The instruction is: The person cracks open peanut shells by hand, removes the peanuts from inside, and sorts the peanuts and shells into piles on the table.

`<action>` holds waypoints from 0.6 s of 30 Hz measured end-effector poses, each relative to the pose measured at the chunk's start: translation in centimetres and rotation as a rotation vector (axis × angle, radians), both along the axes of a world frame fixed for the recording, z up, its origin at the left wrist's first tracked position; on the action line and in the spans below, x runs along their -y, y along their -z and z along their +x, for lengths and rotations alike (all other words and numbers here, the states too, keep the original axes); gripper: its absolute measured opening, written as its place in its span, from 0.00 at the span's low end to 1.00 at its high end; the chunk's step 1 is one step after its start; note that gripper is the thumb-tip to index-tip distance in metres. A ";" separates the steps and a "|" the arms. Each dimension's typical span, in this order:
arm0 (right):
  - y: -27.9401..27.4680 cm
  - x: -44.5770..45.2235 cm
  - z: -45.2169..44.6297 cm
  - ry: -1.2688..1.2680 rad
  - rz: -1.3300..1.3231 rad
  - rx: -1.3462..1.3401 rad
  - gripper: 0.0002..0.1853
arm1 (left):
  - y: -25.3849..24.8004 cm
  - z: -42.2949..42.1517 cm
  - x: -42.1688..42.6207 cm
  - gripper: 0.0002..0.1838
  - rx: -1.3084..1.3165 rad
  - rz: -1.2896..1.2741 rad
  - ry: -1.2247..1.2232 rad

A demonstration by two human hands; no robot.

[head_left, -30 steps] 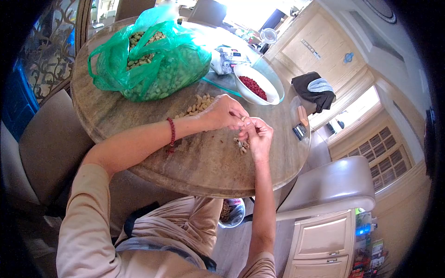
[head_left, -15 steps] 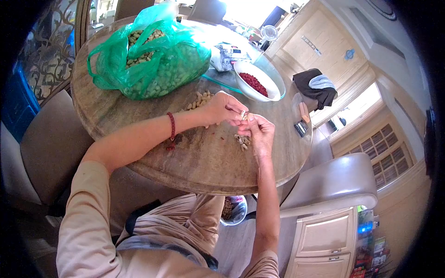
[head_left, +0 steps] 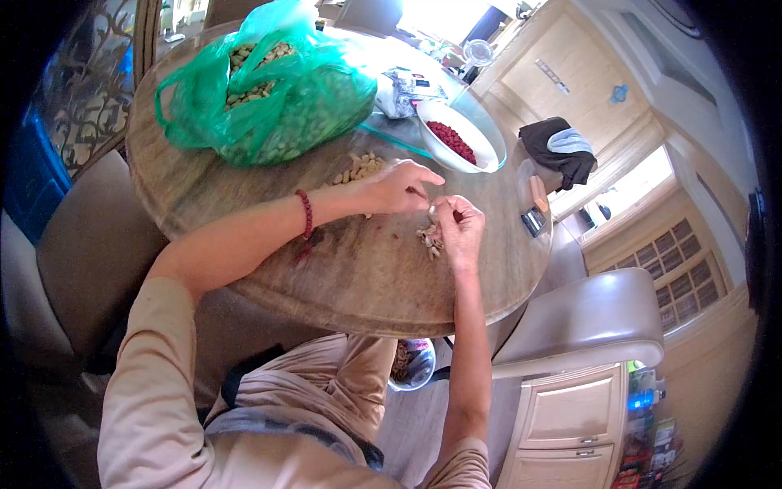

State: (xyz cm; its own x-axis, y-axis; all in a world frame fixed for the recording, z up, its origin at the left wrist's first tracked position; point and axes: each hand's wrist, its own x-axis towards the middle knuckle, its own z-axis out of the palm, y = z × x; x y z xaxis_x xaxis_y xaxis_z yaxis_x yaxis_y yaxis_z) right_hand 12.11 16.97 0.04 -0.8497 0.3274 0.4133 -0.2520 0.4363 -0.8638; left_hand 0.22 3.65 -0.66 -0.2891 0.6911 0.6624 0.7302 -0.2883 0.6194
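My left hand (head_left: pixel 399 187), a red bead bracelet on its wrist, is over the table with the index finger stretched out and the other fingers curled round something small and dark red, too small to make out. Close beside it, my right hand (head_left: pixel 460 232) pinches a pale piece of peanut shell (head_left: pixel 432 209); a dark red spot shows between its fingers. Broken shells (head_left: pixel 430 241) lie on the table below the hands. Unshelled peanuts (head_left: pixel 358 167) are piled behind my left hand. A white bowl (head_left: pixel 482 147) holds red kernels (head_left: pixel 450 140).
The round table (head_left: pixel 366 285) carries a green bag (head_left: pixel 301 114) of peanuts at back left and a white-and-grey package (head_left: pixel 405 91) beside the bowl. A black item (head_left: pixel 533 222) lies near the right edge. Below the table is a bin (head_left: pixel 419 367); a chair (head_left: pixel 590 318) stands at right.
My hands have come apart from each other. My left index finger has stretched out, and my right hand has kept a piece of shell. The view has shifted slightly.
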 end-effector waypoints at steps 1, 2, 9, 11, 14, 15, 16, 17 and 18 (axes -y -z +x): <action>-0.1 -0.1 0.0 0.125 0.213 -0.044 0.09 | 0.0 -0.5 0.1 0.20 0.003 -0.002 -0.003; -0.1 -0.2 0.0 0.251 0.426 -0.089 0.10 | -0.1 -1.1 0.3 0.17 -0.149 -0.005 -0.112; -0.4 -0.7 0.5 0.386 0.760 0.023 0.11 | -1.4 -0.8 1.5 0.09 -0.523 -0.470 -0.371; -0.3 -0.7 0.6 0.352 0.853 0.066 0.11 | -2.0 0.0 2.0 0.09 -0.620 -0.558 -0.390; -0.5 -0.3 0.8 0.351 0.865 0.099 0.11 | -2.1 0.7 2.3 0.10 -0.651 -0.523 -0.383; -0.6 -0.1 0.8 0.352 0.866 0.097 0.11 | -1.7 0.6 2.0 0.10 -0.604 -0.508 -0.374; -0.6 0.0 0.8 0.355 0.846 0.075 0.11 | -1.4 0.4 1.7 0.10 -0.557 -0.494 -0.366; -0.7 0.0 0.7 0.358 0.828 0.052 0.11 | -1.1 0.3 1.4 0.10 -0.558 -0.491 -0.366; -0.8 -0.1 0.7 0.358 0.829 0.051 0.11 | -1.0 0.4 1.3 0.08 -0.415 -0.324 -0.300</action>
State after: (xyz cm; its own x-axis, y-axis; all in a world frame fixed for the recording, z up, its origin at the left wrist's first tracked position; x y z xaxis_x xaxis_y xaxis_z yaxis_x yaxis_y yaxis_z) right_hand 12.84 17.04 0.80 -0.7778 0.1897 0.5992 0.0487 0.9687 -0.2433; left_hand 0.62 2.30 0.36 -0.2652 0.8048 0.5310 0.9498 0.1232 0.2876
